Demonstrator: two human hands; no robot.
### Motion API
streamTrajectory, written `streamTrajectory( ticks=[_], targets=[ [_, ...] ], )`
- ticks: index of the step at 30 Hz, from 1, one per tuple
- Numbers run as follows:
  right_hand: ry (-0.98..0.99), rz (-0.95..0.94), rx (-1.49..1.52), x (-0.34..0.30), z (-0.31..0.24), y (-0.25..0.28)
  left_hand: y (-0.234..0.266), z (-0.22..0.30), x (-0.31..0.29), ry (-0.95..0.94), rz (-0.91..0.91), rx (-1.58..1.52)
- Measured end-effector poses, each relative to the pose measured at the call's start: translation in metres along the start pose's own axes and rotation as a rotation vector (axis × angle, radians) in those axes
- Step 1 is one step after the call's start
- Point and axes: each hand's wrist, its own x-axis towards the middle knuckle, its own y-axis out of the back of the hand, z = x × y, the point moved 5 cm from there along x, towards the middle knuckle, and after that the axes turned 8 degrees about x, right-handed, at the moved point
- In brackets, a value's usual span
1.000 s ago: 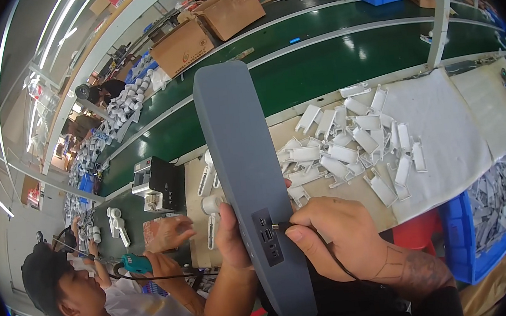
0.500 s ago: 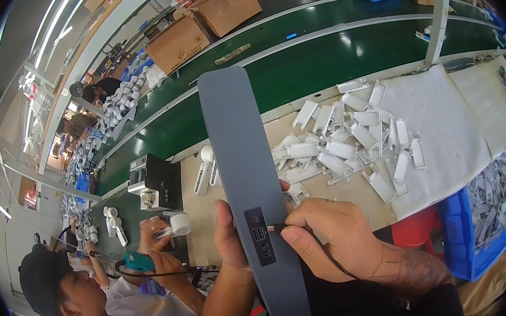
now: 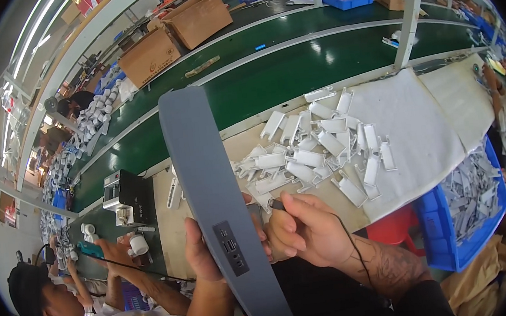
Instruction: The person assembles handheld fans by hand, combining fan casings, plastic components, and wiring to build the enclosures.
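A long grey bar-shaped device (image 3: 201,157), like a soundbar, stands tilted in front of me. Low on its face is a black port panel (image 3: 230,250) with several sockets. My left hand (image 3: 202,254) is closed around the bar, its thumb on the left edge and fingertips showing past the right edge. Pinched in my right hand (image 3: 317,228) is a thin black cable with a dark plug (image 3: 277,205). The plug is to the right of the bar, apart from the panel. The right hand's lower fingers are curled close to the bar's edge; whether they touch it I cannot tell.
White plastic housings (image 3: 325,145) lie heaped on the pale-covered bench (image 3: 407,119). At right stands a blue crate (image 3: 437,238) of small parts beside a red stool (image 3: 394,230). A co-worker (image 3: 47,299) at left holds a teal tool (image 3: 90,250) near a black machine (image 3: 129,197).
The plug was close beside the port panel; now my right hand has drawn it up and away from it. The whole view has shifted, with the bar appearing further left.
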Motion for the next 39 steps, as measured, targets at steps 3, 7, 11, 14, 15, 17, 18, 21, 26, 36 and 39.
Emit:
streamTrajectory(
  ticks=[3, 7, 11, 14, 15, 17, 18, 21, 26, 36, 39],
  targets=[
    [0.005, 0.015, -0.004, -0.001, 0.000, 0.001, -0.004, -0.002, 0.003, -0.023, 0.022, -0.008],
    [0.032, 0.016, -0.025, -0.002, -0.002, 0.000, 0.001, -0.001, 0.002, 0.020, 0.063, 0.012],
    [-0.006, 0.000, 0.032, 0.003, 0.001, 0.004, 0.010, -0.002, 0.002, 0.001, 0.079, -0.069],
    [-0.017, -0.014, 0.062, 0.007, 0.005, 0.006, 0.014, -0.001, 0.003, -0.021, 0.048, -0.075],
    [-0.023, -0.029, 0.072, 0.007, 0.006, 0.005, 0.014, -0.001, 0.002, -0.021, 0.048, -0.076],
    [-0.018, -0.016, 0.070, 0.006, 0.005, 0.002, 0.014, 0.000, 0.000, -0.021, 0.071, -0.052],
    [-0.018, -0.001, 0.072, 0.007, 0.006, 0.002, 0.018, 0.000, -0.001, -0.031, 0.082, -0.049],
    [0.116, 0.061, -0.291, 0.007, -0.003, 0.006, 0.024, -0.003, -0.002, 0.026, 0.123, 0.061],
    [0.154, 0.176, -0.524, 0.000, -0.018, -0.001, 0.020, -0.002, -0.002, 0.039, 0.156, 0.019],
    [0.313, 0.292, -0.588, 0.007, -0.062, 0.053, 0.043, 0.003, -0.008, 0.100, -0.026, 0.012],
    [0.505, 0.480, -1.096, -0.013, -0.116, 0.098, 0.058, 0.004, 0.001, 0.155, 0.000, 0.096]
  ],
)
